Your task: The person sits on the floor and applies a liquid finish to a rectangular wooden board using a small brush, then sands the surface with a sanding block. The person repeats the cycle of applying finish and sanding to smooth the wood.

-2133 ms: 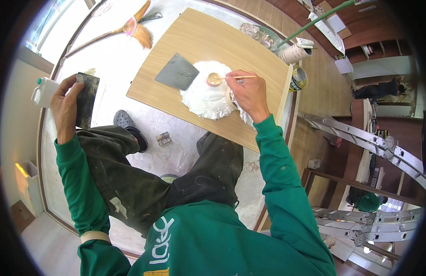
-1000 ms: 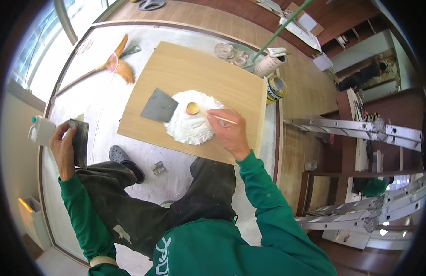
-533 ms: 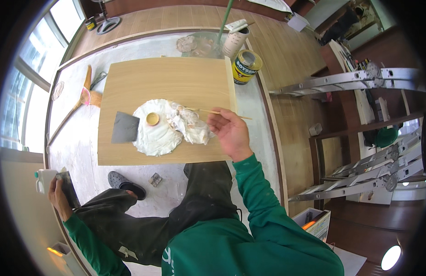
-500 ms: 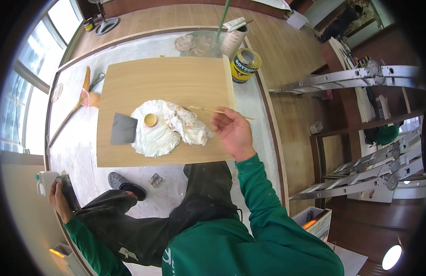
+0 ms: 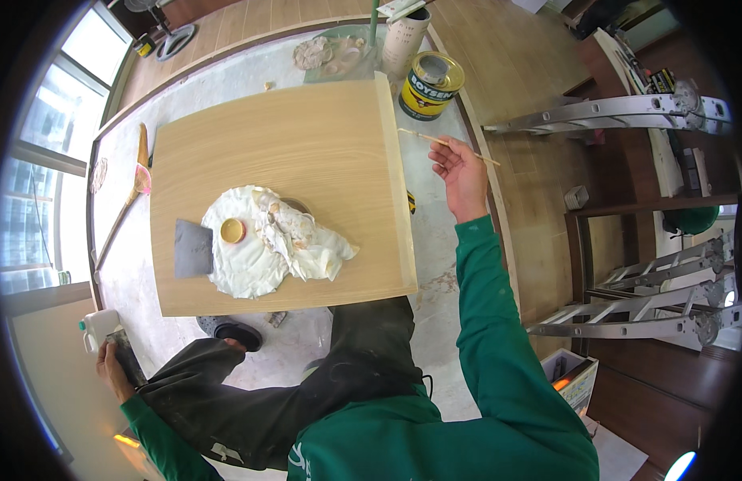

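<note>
My right hand (image 5: 462,178) pinches a thin wooden brush (image 5: 424,135) and hangs just past the right edge of a wood-grain board (image 5: 331,128). The brush tip points left, a little below a yellow and dark paint can (image 5: 432,86). Low at the far left, my left hand (image 5: 113,370) grips a dark flat rectangular piece (image 5: 129,358) beside a white jug (image 5: 101,327). On the board lie a white cloth (image 5: 250,272), a crumpled stained rag (image 5: 295,232), a small round cap of yellowish paste (image 5: 232,231) and a grey flat square (image 5: 194,248).
Pale tape (image 5: 396,184) runs along the board's right edge. Behind the board are a plastic bag (image 5: 339,58) and a tall speckled container (image 5: 404,44). A wooden-handled tool (image 5: 137,180) lies left. Aluminium ladders (image 5: 595,114) stand right. My legs and a dark clog (image 5: 236,330) are below.
My right hand has moved right with the brush, from over the board to beyond its edge near the can. My left hand keeps its hold. The whole view has shifted slightly.
</note>
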Motion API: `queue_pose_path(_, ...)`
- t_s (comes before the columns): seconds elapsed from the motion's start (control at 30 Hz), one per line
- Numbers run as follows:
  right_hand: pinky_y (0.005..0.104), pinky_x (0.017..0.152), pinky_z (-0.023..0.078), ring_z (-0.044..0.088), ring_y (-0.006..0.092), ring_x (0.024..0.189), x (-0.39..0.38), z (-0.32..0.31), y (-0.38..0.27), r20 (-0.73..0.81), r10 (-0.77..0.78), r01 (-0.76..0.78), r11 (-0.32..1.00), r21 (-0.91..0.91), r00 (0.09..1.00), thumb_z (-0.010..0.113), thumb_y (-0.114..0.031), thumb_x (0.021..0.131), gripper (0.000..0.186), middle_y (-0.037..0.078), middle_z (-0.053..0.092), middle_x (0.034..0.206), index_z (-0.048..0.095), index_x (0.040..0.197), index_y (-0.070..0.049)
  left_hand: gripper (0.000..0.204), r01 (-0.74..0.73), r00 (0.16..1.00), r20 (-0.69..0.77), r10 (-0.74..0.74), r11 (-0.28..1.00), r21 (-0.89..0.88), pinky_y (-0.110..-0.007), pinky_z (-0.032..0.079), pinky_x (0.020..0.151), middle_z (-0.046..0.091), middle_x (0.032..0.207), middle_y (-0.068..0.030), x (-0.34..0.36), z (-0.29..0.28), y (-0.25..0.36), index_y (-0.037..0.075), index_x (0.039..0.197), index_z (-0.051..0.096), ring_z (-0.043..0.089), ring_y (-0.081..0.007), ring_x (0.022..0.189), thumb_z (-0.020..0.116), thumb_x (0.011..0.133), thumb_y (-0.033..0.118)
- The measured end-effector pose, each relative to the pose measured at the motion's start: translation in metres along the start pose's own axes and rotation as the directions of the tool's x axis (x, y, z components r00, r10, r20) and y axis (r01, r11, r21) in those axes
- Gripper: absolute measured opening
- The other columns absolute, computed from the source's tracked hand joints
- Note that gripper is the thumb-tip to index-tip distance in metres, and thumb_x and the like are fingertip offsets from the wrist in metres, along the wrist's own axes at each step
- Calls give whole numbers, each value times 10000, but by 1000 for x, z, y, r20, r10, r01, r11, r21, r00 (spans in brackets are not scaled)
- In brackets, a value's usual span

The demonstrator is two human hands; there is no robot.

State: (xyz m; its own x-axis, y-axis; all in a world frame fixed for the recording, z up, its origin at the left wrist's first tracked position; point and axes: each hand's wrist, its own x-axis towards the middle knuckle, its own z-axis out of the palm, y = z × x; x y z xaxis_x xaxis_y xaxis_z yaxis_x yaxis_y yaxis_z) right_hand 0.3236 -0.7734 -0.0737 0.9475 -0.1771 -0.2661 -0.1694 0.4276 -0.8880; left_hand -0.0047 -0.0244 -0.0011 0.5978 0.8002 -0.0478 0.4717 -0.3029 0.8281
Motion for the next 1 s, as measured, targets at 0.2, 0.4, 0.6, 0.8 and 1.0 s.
queue_pose_path(0.2, 295, 772, 517, 701, 168, 882, 21, 3, 2, -14, -31, 30, 998, -50, 999, 577, -221, 971, 283, 89, 756, 993, 711, 1123, -24, 307, -25, 1000, 12, 23, 993, 118, -235, 468, 753, 703, 936, 0, -3, 14, 14, -27, 1154, 737, 595, -82, 815, 674, 925, 166)
queue_pose_path(0.4, 299, 788, 518, 701, 175, 901, 20, -2, 8, -28, -12, 8, 991, -134, 1000, 588, -240, 976, 313, 103, 758, 1017, 709, 1155, -12, 311, -31, 999, 40, 26, 992, 125, -237, 463, 754, 697, 933, 3, -8, 23, 27, -33, 1149, 735, 587, -79, 818, 678, 925, 174)
queue_pose_path(0.6, 293, 787, 514, 702, 167, 891, 8, -11, 5, 19, -30, 33, 984, -175, 999, 581, -233, 982, 299, 96, 759, 1012, 716, 1141, -18, 304, -14, 1000, 23, 12, 996, 92, -226, 465, 732, 698, 928, 0, -11, 23, 28, -37, 1146, 731, 593, -84, 797, 683, 925, 166)
queue_pose_path(0.8, 269, 779, 512, 699, 138, 881, 40, 8, -1, 26, -76, 80, 967, -240, 997, 589, -249, 988, 293, 78, 761, 1015, 727, 1126, -30, 307, -4, 1000, 23, 2, 996, 85, -227, 471, 736, 702, 927, -3, -4, 18, 18, -38, 1145, 735, 599, -88, 798, 684, 909, 150)
queue_pose_path(1.0, 254, 761, 514, 703, 127, 865, 70, 22, -7, 6, -113, 111, 967, -229, 994, 601, -247, 987, 295, 70, 764, 1024, 726, 1148, -34, 312, -9, 1000, 16, 8, 997, 80, -229, 473, 752, 709, 926, -8, -8, 25, 24, -36, 1150, 737, 605, -92, 800, 688, 898, 140)
